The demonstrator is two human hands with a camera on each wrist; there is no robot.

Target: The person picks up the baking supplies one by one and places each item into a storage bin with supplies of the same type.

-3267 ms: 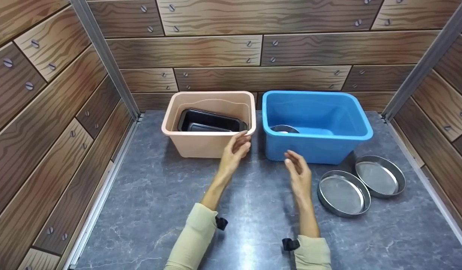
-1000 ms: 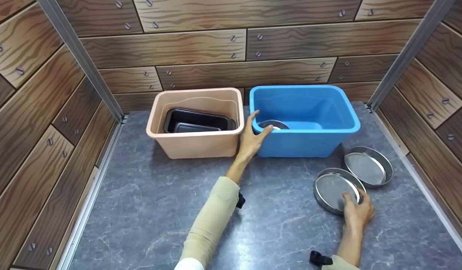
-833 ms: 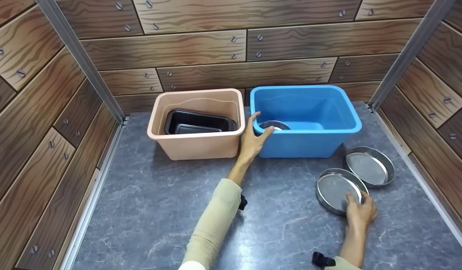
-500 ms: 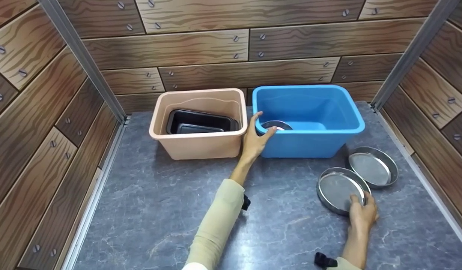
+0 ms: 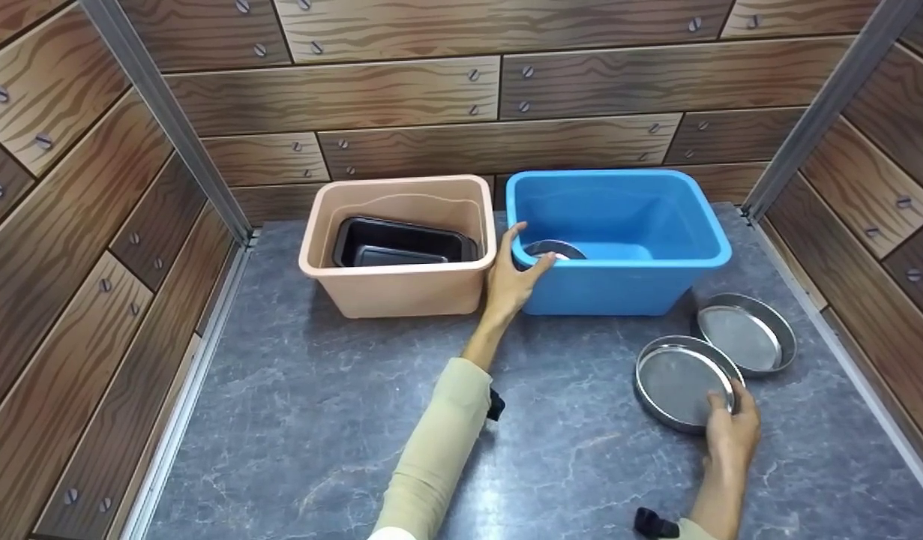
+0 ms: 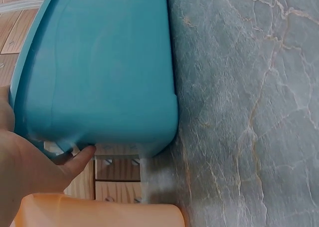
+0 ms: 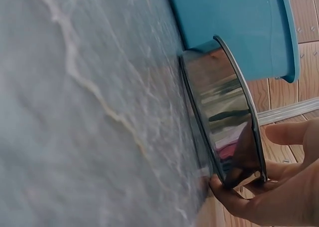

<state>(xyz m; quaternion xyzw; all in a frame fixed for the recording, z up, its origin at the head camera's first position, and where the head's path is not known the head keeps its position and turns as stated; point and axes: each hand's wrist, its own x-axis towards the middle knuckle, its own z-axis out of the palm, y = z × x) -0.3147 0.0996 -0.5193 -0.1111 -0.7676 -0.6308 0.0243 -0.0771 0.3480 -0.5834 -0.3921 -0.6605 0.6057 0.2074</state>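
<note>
My left hand (image 5: 510,281) holds the front left corner of the blue bin (image 5: 603,289), thumb on the front rim and a finger along the left rim. The left wrist view shows fingers of that hand (image 6: 35,164) under the rim of the bin (image 6: 99,77). At the right, my right hand (image 5: 733,431) pinches the right edge of a round metal cake pan (image 5: 682,382), thumb inside. In the right wrist view, fingertips (image 7: 227,192) press the outside of the pan (image 7: 224,107) near its base. Whether the pan is raised, I cannot tell.
A second round cake pan (image 5: 742,337) lies beside the first, near the right wall. Inside the blue bin sits a small round tin (image 5: 555,249). Left of it stands a peach bin (image 5: 401,292) with a black loaf pan (image 5: 409,240) in it. Wood-patterned walls (image 5: 401,97) enclose the table.
Since the earliest frame, my left hand has gone from the peach bin to the blue bin's corner. My right hand has moved to the nearer cake pan. In the last second both hands barely shift.
</note>
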